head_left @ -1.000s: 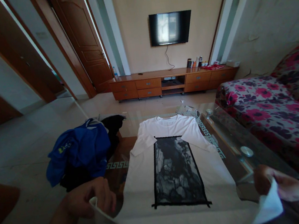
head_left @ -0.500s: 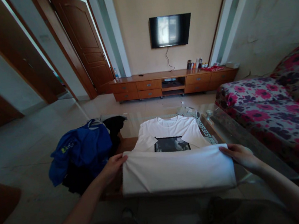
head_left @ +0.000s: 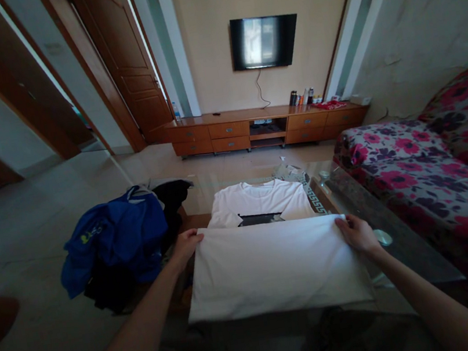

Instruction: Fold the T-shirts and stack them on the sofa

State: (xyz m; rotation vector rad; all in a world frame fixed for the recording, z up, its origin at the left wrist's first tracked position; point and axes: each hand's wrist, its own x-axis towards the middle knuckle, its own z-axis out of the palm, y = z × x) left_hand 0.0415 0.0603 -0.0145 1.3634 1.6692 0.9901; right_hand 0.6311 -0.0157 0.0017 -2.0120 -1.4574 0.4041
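Note:
A white T-shirt [head_left: 269, 264] with a dark print on its chest lies on a glass-topped table [head_left: 402, 244], its collar toward the far side. The lower part is turned up over the body and covers most of the print. My left hand [head_left: 188, 247] pinches the left corner of this folded edge. At the right corner, my right hand [head_left: 357, 232] grips the same edge between thumb and fingers. The sleeves are tucked inward over the chest.
Left of the shirt is a heap of clothes with a blue jacket [head_left: 113, 234] and black garments. A flowered sofa [head_left: 418, 171] stands on the right. Farther off are a low wooden cabinet [head_left: 230, 131] and a wall television [head_left: 265, 41].
Both hands have carried the folded edge away from me, toward the collar. More of the dark print is covered now. The view has shifted slightly.

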